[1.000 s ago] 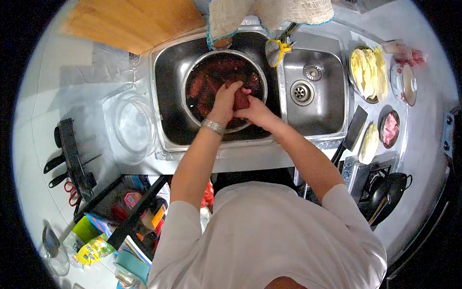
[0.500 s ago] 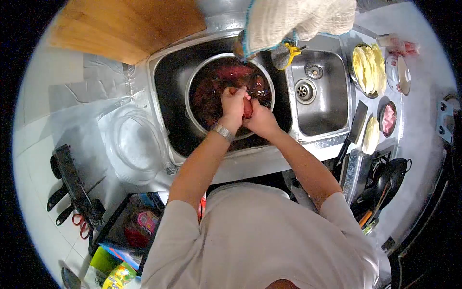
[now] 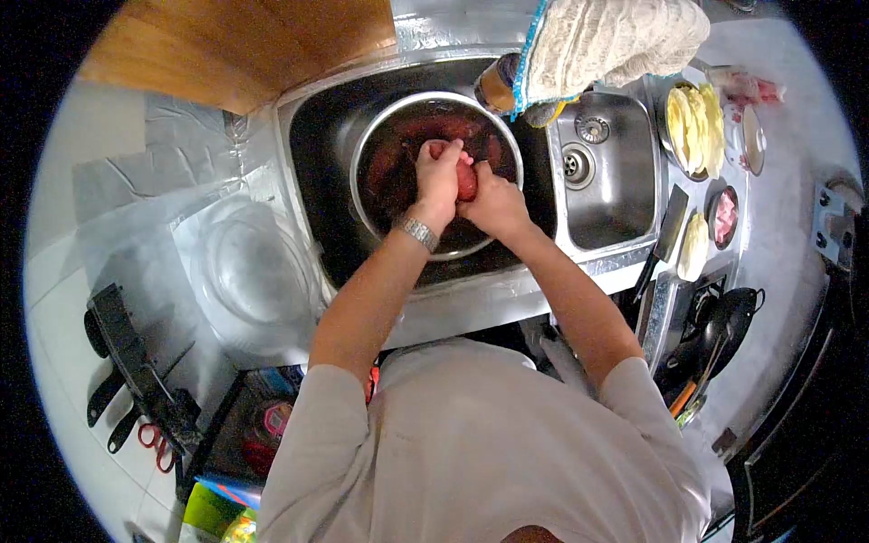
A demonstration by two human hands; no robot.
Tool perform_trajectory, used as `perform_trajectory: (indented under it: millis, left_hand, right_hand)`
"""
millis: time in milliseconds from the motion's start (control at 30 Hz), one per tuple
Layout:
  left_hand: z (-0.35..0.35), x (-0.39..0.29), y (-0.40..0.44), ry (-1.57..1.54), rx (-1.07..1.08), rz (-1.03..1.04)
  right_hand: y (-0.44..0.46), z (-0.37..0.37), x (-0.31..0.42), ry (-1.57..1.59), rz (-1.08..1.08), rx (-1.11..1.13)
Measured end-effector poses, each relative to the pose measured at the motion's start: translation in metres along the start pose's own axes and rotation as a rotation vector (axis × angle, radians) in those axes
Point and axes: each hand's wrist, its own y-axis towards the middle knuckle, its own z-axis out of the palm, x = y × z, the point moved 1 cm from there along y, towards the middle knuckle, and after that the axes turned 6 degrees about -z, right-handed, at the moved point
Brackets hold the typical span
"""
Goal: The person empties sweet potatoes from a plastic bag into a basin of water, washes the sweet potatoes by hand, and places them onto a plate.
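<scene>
A round metal basin (image 3: pixel 360 201) stands in the large sink bowl, holding dark water and several reddish sweet potatoes (image 3: pixel 444 125) under the surface. Over the basin, both hands grip one red-skinned sweet potato (image 3: pixel 466 182). My left hand (image 3: pixel 438 176), with a metal watch (image 3: pixel 418 233) at the wrist, is wrapped round its upper left side. On its right side my right hand (image 3: pixel 494 201) presses with curled fingers. The fingertips of that hand are partly hidden.
A cloth (image 3: pixel 606 41) hangs over the faucet area. The smaller sink bowl (image 3: pixel 606 181) is at right, beside a cleaver (image 3: pixel 672 213), cabbage leaves (image 3: pixel 693 127) and a dish of pink meat (image 3: pixel 724 217). A clear plastic lid (image 3: pixel 256 271) lies left; knives and red scissors (image 3: pixel 156 443) hang nearby.
The view has shifted slightly. Both hands remain on the sweet potato over the basin, with only small finger movement; the water's surface looks calmer, with fewer bright glints.
</scene>
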Motion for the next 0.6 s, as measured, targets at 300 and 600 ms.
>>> perform_trajectory:
  millis: [300,600]
  left_hand:
    - [0.009,-0.003,-0.019,0.134,0.015,0.079]
    - [0.017,-0.056,-0.014,-0.273,0.751,-0.34]
  right_hand:
    - [0.006,-0.003,0.0,0.035,0.026,-0.06]
    - [-0.028,-0.015,-0.007,1.701,0.229,0.51]
